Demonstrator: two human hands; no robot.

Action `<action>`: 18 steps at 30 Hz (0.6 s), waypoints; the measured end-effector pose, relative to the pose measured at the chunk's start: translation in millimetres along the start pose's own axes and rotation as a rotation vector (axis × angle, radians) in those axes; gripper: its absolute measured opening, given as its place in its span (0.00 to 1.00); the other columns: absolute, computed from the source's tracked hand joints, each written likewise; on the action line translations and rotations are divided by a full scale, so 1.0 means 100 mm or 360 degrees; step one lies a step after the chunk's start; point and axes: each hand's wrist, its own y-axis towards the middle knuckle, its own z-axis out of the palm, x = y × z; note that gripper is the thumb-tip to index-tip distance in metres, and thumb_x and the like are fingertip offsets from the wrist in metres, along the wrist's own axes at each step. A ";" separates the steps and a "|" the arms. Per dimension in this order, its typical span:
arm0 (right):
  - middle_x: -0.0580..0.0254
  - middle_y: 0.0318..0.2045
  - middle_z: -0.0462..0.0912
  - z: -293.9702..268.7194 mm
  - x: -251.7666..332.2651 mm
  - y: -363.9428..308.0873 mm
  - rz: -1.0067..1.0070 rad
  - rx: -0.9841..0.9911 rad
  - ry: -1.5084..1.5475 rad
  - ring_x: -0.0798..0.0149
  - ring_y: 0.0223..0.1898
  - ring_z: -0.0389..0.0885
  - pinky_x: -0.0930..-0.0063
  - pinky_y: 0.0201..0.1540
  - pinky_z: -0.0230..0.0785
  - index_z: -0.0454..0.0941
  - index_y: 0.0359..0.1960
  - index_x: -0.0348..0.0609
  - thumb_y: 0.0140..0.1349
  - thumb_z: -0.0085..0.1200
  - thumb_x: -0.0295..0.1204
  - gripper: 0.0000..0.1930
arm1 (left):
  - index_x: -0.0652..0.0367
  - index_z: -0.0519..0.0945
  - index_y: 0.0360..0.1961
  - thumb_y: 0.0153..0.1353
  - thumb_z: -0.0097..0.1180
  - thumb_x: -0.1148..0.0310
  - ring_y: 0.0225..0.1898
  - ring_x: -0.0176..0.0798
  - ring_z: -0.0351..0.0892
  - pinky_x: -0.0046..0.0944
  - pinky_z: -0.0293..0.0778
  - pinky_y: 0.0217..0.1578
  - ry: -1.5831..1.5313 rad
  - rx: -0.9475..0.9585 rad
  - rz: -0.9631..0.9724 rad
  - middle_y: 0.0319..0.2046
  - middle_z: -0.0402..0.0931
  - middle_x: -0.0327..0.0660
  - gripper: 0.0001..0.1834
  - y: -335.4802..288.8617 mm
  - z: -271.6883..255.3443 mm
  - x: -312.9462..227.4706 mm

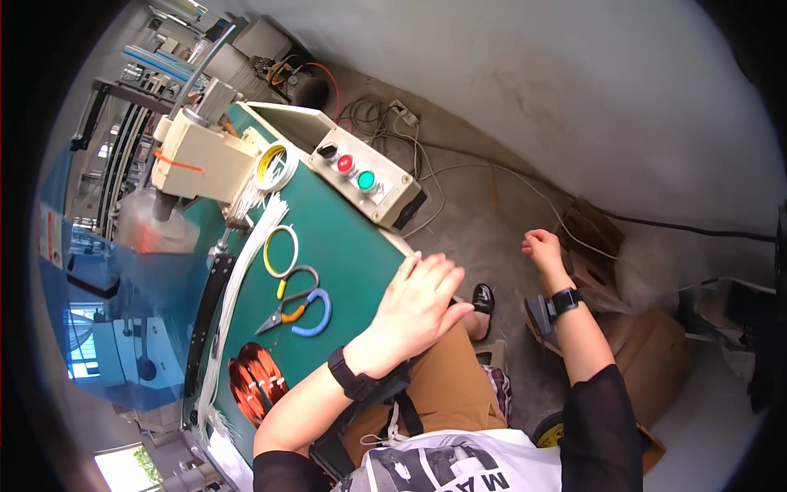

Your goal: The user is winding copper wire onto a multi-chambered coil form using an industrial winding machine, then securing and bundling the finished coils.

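The left hand (420, 303) is resting palm down at the right edge of the green surface (348, 250), its fingers stretching out close together and its thumb standing apart; whether it is touching the edge cannot be told. The right hand (543, 248) is hanging well apart from it, over the floor (471, 201), its fingers curling inward; whether they are enclosing anything cannot be told. The scissors (295, 315) are lying on the surface, left of the left hand, blades parting slightly and pointing left. A loop (296, 246) is lying just beyond them, and a copper coil (256, 379) is lying nearer the body. White strands (246, 264) are running along the left side. Farther out, a roll (288, 173) is sitting beside a machine (205, 160), and a box (354, 174) with red and green buttons is standing at the far right edge.
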 end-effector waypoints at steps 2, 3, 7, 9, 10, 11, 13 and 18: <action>0.61 0.23 0.80 0.19 0.01 0.32 0.0178 0.0026 0.0023 0.69 0.24 0.79 0.76 0.28 0.73 0.80 0.31 0.35 0.57 0.49 0.24 0.07 | 0.59 0.76 0.28 0.53 0.58 0.58 0.36 0.45 0.72 0.46 0.64 0.45 -0.0003 0.0072 0.0022 0.27 0.73 0.42 0.14 0.14 0.07 0.09; 0.61 0.23 0.81 0.26 -0.12 0.51 0.0227 0.0029 -0.0041 0.68 0.23 0.79 0.75 0.28 0.73 0.80 0.30 0.37 0.55 0.50 0.25 0.07 | 0.57 0.75 0.21 0.51 0.58 0.58 0.30 0.43 0.71 0.45 0.64 0.40 -0.0026 0.0047 0.0028 0.21 0.71 0.39 0.13 0.16 0.09 0.09; 0.57 0.25 0.82 0.26 -0.58 0.95 0.0323 0.0057 -0.0361 0.64 0.27 0.82 0.70 0.33 0.73 0.81 0.27 0.40 0.50 0.56 0.31 0.07 | 0.53 0.70 0.16 0.47 0.59 0.57 0.24 0.40 0.66 0.43 0.62 0.37 -0.0147 0.0087 0.0021 0.17 0.66 0.37 0.15 0.26 0.08 0.07; 0.54 0.27 0.83 0.27 -0.75 1.05 0.0454 0.0051 -0.0665 0.59 0.32 0.82 0.67 0.38 0.72 0.81 0.28 0.41 0.49 0.59 0.33 0.09 | 0.52 0.70 0.17 0.48 0.58 0.56 0.24 0.39 0.66 0.43 0.62 0.37 -0.0144 0.0213 -0.0018 0.17 0.65 0.35 0.14 0.23 0.09 0.10; 0.54 0.29 0.83 0.27 -0.73 1.07 0.0566 0.0074 -0.0697 0.55 0.37 0.82 0.65 0.42 0.71 0.81 0.28 0.42 0.48 0.61 0.34 0.10 | 0.52 0.71 0.18 0.48 0.58 0.55 0.25 0.38 0.66 0.42 0.62 0.38 -0.0136 0.0267 -0.0047 0.18 0.65 0.35 0.14 0.21 0.06 0.11; 0.54 0.29 0.83 0.23 -0.74 1.10 0.0596 0.0079 -0.0715 0.55 0.37 0.82 0.65 0.42 0.71 0.81 0.28 0.42 0.48 0.61 0.34 0.10 | 0.51 0.72 0.18 0.49 0.57 0.55 0.25 0.38 0.66 0.42 0.62 0.39 -0.0145 0.0320 -0.0065 0.18 0.65 0.34 0.14 0.21 0.08 0.11; 0.59 0.22 0.81 0.27 -0.72 1.15 0.0483 0.0003 -0.0836 0.65 0.23 0.79 0.70 0.30 0.71 0.80 0.25 0.38 0.51 0.59 0.29 0.07 | 0.51 0.74 0.21 0.48 0.57 0.53 0.27 0.37 0.67 0.42 0.61 0.40 -0.0084 0.0440 -0.0082 0.20 0.66 0.33 0.14 0.23 -0.03 0.10; 0.53 0.33 0.83 0.33 -1.04 1.63 0.0625 0.0095 -0.0951 0.52 0.40 0.81 0.63 0.44 0.71 0.81 0.30 0.43 0.49 0.61 0.36 0.11 | 0.53 0.79 0.27 0.49 0.50 0.47 0.28 0.36 0.69 0.50 0.54 0.49 0.0093 0.0474 -0.0210 0.19 0.67 0.33 0.19 0.27 0.01 0.07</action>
